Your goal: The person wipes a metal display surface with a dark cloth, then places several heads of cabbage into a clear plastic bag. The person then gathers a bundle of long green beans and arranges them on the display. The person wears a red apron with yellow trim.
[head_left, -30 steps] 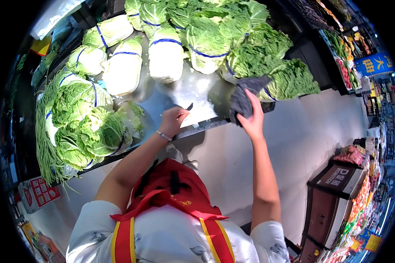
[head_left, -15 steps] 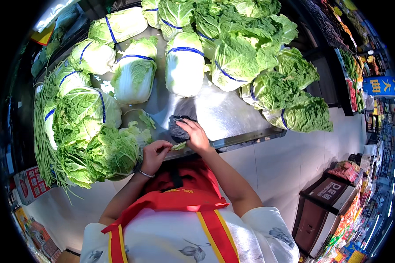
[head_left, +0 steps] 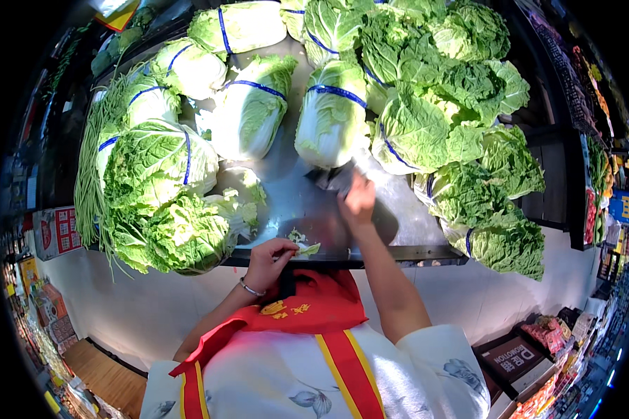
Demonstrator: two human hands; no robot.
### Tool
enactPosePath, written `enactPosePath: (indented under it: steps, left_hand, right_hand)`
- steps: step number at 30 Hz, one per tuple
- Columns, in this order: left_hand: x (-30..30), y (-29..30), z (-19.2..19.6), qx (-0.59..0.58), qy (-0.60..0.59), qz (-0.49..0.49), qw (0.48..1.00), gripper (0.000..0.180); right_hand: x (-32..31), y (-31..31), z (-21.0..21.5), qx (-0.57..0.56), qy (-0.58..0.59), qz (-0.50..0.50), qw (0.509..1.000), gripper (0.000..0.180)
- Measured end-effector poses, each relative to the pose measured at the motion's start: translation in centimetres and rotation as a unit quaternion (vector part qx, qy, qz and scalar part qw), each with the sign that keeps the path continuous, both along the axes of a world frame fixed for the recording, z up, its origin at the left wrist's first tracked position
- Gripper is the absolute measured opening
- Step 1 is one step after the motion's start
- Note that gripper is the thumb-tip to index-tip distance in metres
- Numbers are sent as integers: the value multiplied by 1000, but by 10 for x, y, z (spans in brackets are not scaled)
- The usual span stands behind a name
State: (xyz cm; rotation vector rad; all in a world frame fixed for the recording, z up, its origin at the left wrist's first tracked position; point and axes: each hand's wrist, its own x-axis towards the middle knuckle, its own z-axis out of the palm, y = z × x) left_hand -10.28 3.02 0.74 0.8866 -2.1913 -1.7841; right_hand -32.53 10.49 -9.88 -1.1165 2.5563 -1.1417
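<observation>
A pale floor lies below the steel bench; dark shelving stands right, packed goods crowd the aisle.

Grocery shop, banded cabbages, stocked shelves

Red-white sign far left

The head camera looks steeply down from close above onto the metal shelf of banded cabbages.
</observation>
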Motion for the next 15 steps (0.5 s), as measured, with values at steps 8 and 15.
enactPosePath:
  steps: [8,15]
  left_hand:
    - [6,-15,-2,-68,14,69,995,12]
    - [30,-21,-12,-277,-157,-91,944,25]
  right_hand:
    - [49,24,70,-66,-17,211,975,55]
    - [-7,81,34,362,114,-27,925,78]
